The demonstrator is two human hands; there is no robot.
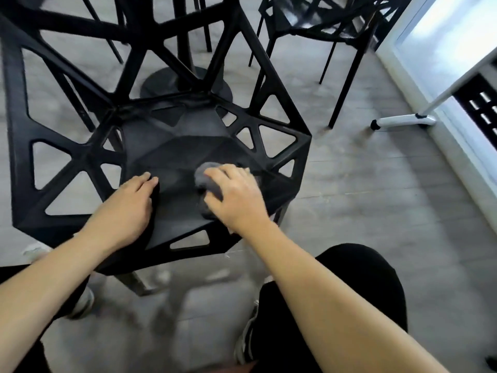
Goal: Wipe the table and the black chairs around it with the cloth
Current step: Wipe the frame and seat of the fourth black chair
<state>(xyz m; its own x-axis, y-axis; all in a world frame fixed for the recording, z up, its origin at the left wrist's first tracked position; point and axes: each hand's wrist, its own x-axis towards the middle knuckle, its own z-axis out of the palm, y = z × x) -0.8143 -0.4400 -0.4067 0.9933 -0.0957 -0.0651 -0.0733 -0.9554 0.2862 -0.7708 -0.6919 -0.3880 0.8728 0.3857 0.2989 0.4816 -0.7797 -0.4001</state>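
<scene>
- Head view, looking down: the right hand [236,195] lies over a bunched grey cloth [208,184], fingers curled around the wad and pressing it onto the seat of the nearest black chair [188,157].
- The cloth sits toward the front right of the seat, just inside the rim, with most of it hidden under the palm.
- The left hand [126,205] rests on the seat's front left edge, fingers fairly straight and holding nothing; I'd say it is steadying the chair.
- Everything is somewhat blurred, so how tightly the thumb closes on the cloth is hard to tell.
- The step in hand looks like wiping this chair's seat; the open triangular struts of its back and sides rise behind the hands.
- Next, I'd judge, the cloth must sweep across the rest of the seat, then work along those narrow struts, which calls for folding it round each bar.
- A second chair [322,25] stands well apart on the grey floor [363,184], and a round table base [185,84] shows through the frame; the tabletop is not visible.
</scene>
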